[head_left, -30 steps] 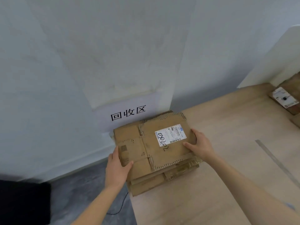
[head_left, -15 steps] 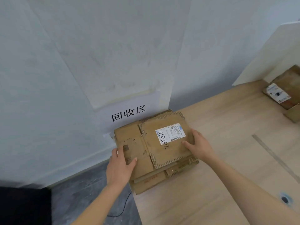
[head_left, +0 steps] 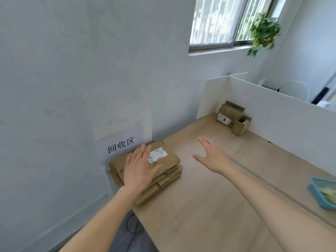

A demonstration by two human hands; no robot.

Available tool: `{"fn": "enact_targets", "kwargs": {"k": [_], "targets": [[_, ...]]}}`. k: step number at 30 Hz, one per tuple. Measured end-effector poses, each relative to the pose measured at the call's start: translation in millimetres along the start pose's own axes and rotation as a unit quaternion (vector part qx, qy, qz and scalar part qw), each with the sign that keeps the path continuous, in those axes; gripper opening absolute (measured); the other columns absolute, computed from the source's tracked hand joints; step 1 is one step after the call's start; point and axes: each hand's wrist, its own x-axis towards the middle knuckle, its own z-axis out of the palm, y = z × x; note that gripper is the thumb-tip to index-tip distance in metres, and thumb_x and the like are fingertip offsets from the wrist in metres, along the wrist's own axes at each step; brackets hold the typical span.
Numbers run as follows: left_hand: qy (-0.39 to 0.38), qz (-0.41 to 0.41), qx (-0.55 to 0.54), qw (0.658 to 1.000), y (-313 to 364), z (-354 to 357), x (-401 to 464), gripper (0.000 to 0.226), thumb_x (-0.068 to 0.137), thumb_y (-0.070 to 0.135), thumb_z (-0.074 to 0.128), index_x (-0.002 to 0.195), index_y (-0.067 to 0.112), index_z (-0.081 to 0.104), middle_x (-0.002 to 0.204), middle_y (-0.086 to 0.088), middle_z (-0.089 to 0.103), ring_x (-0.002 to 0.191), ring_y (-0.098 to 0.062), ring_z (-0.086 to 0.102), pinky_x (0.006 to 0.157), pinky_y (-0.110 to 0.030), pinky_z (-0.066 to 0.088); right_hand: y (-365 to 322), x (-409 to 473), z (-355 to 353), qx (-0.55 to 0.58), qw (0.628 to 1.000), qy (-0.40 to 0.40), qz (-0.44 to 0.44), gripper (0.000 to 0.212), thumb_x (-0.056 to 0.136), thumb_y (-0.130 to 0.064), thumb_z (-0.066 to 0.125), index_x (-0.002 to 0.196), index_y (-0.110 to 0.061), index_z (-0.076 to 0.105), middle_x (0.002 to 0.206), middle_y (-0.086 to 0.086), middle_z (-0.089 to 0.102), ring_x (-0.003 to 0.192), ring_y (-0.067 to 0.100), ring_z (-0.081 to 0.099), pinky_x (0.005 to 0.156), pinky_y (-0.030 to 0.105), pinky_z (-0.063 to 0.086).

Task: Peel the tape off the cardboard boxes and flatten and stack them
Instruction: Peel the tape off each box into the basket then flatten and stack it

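A stack of flattened cardboard boxes lies at the table's left corner against the wall; the top sheet carries a white shipping label. My left hand lies flat over the stack, fingers spread, gripping nothing. My right hand hovers open above the bare table to the right of the stack, clear of it. Two unflattened cardboard boxes stand in the far corner beside a white divider, one with a white label.
A wooden table runs along the white wall, which bears a paper sign. White divider panels close the far and right sides. A blue basket sits at the right edge. A window and hanging plant are above.
Both hands have let go of the stack's edges. My right hand has lifted off to the right; my left hand now lies over the top. The view has swung up and right.
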Motion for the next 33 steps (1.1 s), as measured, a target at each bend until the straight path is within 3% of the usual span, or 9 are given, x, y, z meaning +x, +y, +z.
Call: {"fn": "enact_targets", "kwargs": {"k": [6,16,22,33], "targets": [[0.011,0.110,-0.011,0.994,107,-51,-26,0.084,0.091,0.068,0.056,0.160,0.030,0.025,0.169,0.003,0.020,0.154,-0.017,0.019,0.125,-0.037,0.011,36,-92,-99,-0.044,0.997,0.050,0.034,0.080,0.093,-0.060,0.055,0.160,-0.027,0.026,0.167,-0.006,0.024,0.151,0.018,0.027,0.120,0.038,0.026],[0.030,0.227,-0.046,0.972,291,-76,-56,0.084,0.091,0.068,0.056,0.160,0.032,0.025,0.169,0.004,0.021,0.155,-0.016,0.017,0.127,-0.038,0.007,135,-214,-225,-0.086,0.981,0.139,0.108,0.077,0.094,-0.059,0.055,0.158,-0.026,0.030,0.161,-0.006,0.035,0.143,0.023,0.039,0.114,0.039,0.036],[0.025,0.247,-0.082,0.965,417,-48,-87,0.080,0.091,0.064,0.061,0.157,0.032,0.031,0.167,0.004,0.024,0.154,-0.015,0.019,0.126,-0.036,0.010,238,-287,-268,-0.087,0.973,0.163,0.136,0.075,0.095,-0.057,0.055,0.158,-0.024,0.030,0.162,-0.007,0.033,0.145,0.019,0.036,0.115,0.038,0.032],[-0.020,0.245,-0.117,0.962,677,58,-178,0.082,0.090,0.068,0.058,0.159,0.034,0.027,0.167,0.000,0.025,0.154,-0.019,0.019,0.127,-0.039,0.013,489,-416,-337,-0.123,0.970,0.146,0.149,0.078,0.095,-0.056,0.056,0.158,-0.021,0.028,0.165,-0.004,0.028,0.148,0.017,0.030,0.119,0.039,0.027]]}}
